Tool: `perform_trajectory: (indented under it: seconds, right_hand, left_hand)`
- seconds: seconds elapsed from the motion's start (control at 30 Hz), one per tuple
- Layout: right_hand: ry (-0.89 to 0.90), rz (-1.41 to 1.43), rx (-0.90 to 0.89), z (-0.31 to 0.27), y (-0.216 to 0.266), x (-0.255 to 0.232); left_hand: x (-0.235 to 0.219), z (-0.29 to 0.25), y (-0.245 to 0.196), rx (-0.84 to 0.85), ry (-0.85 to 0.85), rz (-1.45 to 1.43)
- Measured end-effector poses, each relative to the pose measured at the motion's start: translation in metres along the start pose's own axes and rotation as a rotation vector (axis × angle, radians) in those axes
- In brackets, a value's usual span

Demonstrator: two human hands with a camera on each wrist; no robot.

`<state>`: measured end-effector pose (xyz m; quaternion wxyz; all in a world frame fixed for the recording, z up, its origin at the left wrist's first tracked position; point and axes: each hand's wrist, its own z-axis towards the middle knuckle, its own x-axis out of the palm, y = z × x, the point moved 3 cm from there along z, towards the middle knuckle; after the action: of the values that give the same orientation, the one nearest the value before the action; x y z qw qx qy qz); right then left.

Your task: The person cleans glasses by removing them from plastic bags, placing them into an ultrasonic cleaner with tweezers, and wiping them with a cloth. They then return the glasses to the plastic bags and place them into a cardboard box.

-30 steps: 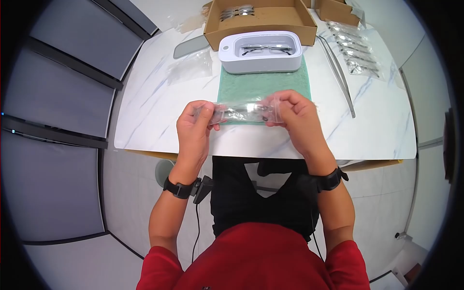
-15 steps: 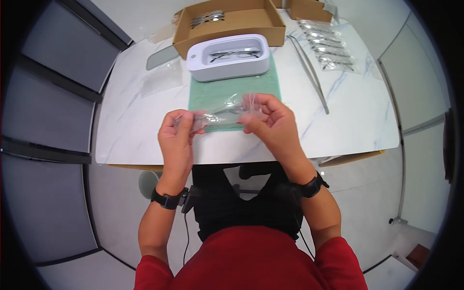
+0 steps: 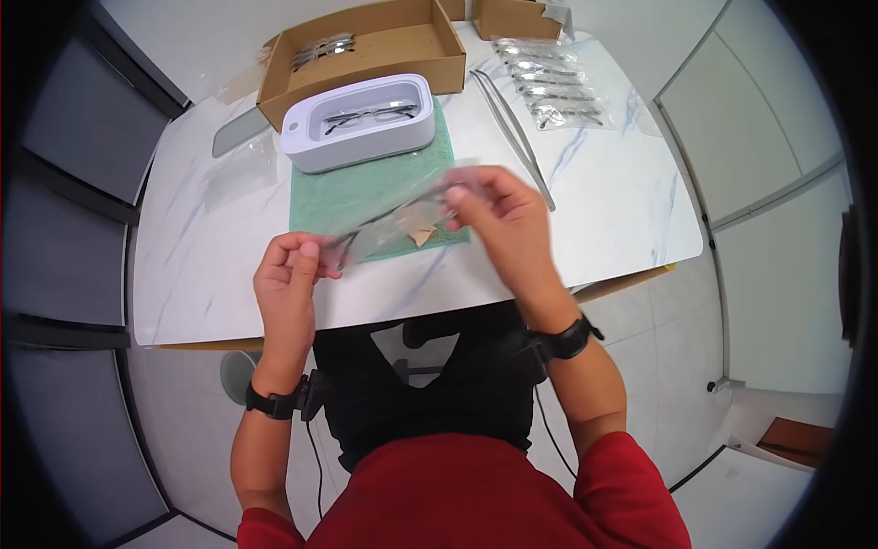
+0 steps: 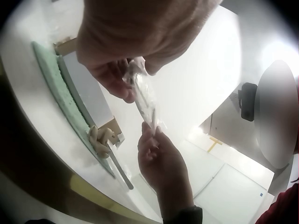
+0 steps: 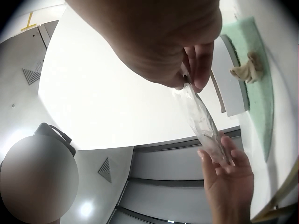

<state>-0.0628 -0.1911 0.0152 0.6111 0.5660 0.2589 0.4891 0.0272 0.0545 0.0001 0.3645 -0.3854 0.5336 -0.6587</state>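
Both hands hold a clear plastic bag [image 3: 380, 233] with a pair of dark-framed eyeglasses inside, stretched at a slant above the table's near edge. My left hand [image 3: 285, 279] pinches the lower end between thumb and fingers. At the upper end, my right hand [image 3: 512, 220] grips the bag in the same way. In the left wrist view the bag [image 4: 145, 95] runs from one hand to the other. Below it lies a green towel [image 3: 320, 201] with a small crumpled beige piece [image 3: 422, 237]. A white ultrasonic cleaner [image 3: 366, 151] on the towel contains another pair of eyeglasses [image 3: 375, 115].
Behind the cleaner stands an open cardboard box [image 3: 448, 69] holding several eyeglasses [image 3: 322, 52]. Long metal tweezers [image 3: 519, 137] lie to the right, beside a row of bagged eyeglasses [image 3: 553, 82]. To the left are a flat clear bag [image 3: 242, 174] and a grey flat piece [image 3: 240, 134].
The bag has gone from level and bunched to stretched and slanted, its right end higher. The beige piece has come into sight on the towel. The head view has swung to the right.
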Motion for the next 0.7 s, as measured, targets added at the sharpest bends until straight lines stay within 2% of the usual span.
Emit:
perform_trajectory:
  seconds: [0.1, 0.5, 0.7]
  right_hand:
    - [-0.111, -0.076, -0.051, 0.01, 0.015, -0.033]
    - [-0.431, -0.072, -0.106, 0.006, 0.049, -0.132]
    - [-0.521, -0.138, -0.114, -0.006, 0.057, -0.174]
  left_hand:
    - [0.005, -0.002, -0.005, -0.002, -0.004, 0.053]
    - [0.001, -0.002, 0.004, 0.002, -0.01, 0.095]
    - [0.005, -0.002, 0.006, -0.009, -0.002, 0.107]
